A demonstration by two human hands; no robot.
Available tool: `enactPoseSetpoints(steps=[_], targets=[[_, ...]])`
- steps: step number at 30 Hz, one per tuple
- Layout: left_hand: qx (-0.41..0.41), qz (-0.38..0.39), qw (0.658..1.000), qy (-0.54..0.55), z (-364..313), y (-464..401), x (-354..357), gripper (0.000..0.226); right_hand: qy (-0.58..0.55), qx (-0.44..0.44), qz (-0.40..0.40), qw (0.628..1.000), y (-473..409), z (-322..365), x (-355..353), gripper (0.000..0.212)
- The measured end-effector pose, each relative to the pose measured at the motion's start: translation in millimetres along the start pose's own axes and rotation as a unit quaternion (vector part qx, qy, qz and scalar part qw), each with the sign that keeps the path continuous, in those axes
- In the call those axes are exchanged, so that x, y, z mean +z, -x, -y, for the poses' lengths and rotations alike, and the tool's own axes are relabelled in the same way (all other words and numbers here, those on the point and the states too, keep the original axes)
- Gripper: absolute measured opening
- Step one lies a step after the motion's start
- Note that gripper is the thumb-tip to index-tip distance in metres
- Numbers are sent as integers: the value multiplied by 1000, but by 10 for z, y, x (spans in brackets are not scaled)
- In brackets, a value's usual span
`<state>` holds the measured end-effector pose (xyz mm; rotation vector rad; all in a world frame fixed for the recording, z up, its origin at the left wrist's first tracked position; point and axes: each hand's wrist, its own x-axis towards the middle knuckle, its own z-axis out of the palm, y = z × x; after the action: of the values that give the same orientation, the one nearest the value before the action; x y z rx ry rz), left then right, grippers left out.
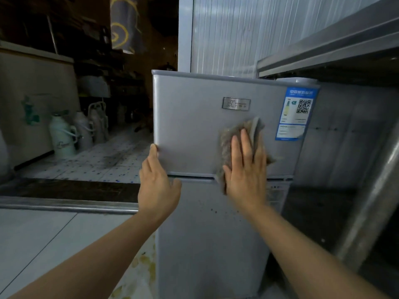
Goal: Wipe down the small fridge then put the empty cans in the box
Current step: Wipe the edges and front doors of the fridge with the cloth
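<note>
A small silver two-door fridge [194, 117] stands in front of me, with a blue label [294, 114] at its upper right and a metal badge in the middle. My right hand [246, 169] presses a brownish-grey cloth [235, 131] flat against the upper door, fingers straight. My left hand [156, 180] rests on the upper door's lower left corner, fingers reaching along its left edge, thumb at the gap between the doors. Dark specks dot the lower door [216, 212]. No cans or box are in view.
A steel counter [336, 50] overhangs the fridge's right side, with a steel leg [371, 208] at the right. Left of the fridge is a tiled floor with thermos flasks [62, 137] beside a chest freezer [32, 89]. A corrugated white wall rises behind.
</note>
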<state>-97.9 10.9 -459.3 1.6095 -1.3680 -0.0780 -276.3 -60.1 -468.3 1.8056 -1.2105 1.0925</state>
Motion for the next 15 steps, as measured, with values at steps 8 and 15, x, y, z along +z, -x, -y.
enactPoseSetpoints(steps=[8, 15], targets=[[-15, 1, 1000, -10, 14, -15, 63, 92, 64, 60, 27, 996, 158, -317, -23, 81], [-11, -37, 999, 1, 28, 0, 181, 94, -28, 247, -18, 968, -350, -608, -165, 83]])
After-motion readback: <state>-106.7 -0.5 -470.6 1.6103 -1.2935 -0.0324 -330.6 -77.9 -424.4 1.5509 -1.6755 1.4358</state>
